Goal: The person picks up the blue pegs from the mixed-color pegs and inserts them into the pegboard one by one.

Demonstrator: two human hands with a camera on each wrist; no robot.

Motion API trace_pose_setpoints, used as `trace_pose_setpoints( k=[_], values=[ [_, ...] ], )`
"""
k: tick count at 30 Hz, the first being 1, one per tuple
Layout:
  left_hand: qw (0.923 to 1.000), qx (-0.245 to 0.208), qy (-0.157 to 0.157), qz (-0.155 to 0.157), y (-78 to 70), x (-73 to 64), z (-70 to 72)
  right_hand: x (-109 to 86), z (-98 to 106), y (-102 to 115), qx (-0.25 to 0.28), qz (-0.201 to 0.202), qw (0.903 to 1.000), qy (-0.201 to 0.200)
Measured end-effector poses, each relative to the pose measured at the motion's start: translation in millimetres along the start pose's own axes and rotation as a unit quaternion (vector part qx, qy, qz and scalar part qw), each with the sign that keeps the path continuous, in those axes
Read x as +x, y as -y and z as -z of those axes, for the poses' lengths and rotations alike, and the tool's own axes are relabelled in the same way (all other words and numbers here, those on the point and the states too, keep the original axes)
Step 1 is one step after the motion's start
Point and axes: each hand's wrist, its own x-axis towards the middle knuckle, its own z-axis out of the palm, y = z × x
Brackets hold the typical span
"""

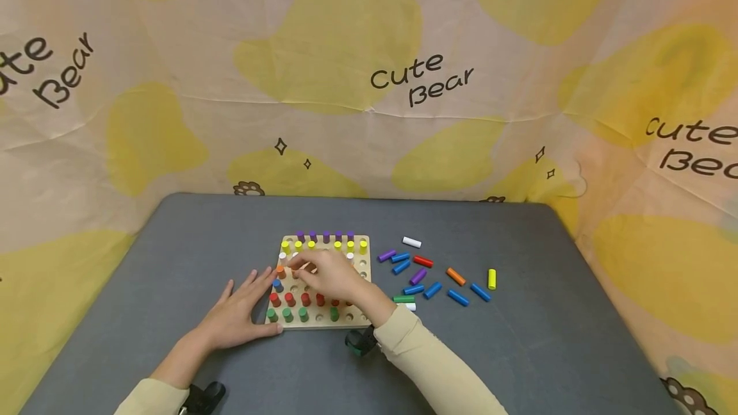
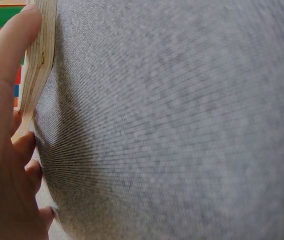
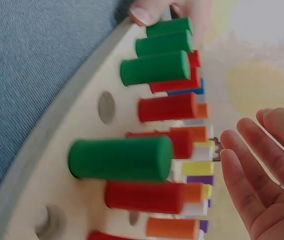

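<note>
Head view: a wooden pegboard (image 1: 318, 325), set with rows of coloured pegs, lies on the table (image 1: 277, 376). The left hand (image 1: 239, 312) rests at its left edge, fingers spread apart. The right hand (image 1: 328, 272) reaches over the middle rows with bent fingers; whether they pinch a peg cannot be told. Loose pegs (image 1: 458, 298) are scattered right of the board.

Left wrist view: the thumb (image 2: 11, 45) touches the board's edge beside a green peg.

Right wrist view: slightly curved fingers (image 3: 254, 185) show beyond the standing pegs.
</note>
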Motion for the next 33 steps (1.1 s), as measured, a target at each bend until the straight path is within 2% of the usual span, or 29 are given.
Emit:
trace_pose_setpoints(
  k=[4, 12, 19, 27, 33],
  values=[
    [1.0, 0.0, 0.0, 0.001, -0.9, 0.1, -0.2, -4.2, 9.6, -1.2, -0.008, 0.023, 0.9997, -0.009],
    [1.0, 0.003, 0.005, 0.007, -4.9, 0.4, 1.5, -14.8, 29.3, -1.1, 0.008, 0.044, 0.9983, -0.038],
    [1.0, 0.002, 0.005, 0.006, -3.2, 0.7, 0.7, -26.0, 41.8, -14.9, 0.021, 0.057, 0.9955, -0.072],
    [1.0, -0.003, 0.002, 0.005, -2.9, -0.4, 0.2, -37.5, 56.6, -46.4, 0.017, 0.042, 0.9933, -0.106],
    [1.0, -0.004, 0.001, 0.005, -2.9, -0.8, -0.7, -46.5, 67.8, -74.9, 0.024, 0.005, 0.9932, -0.114]
  ],
)
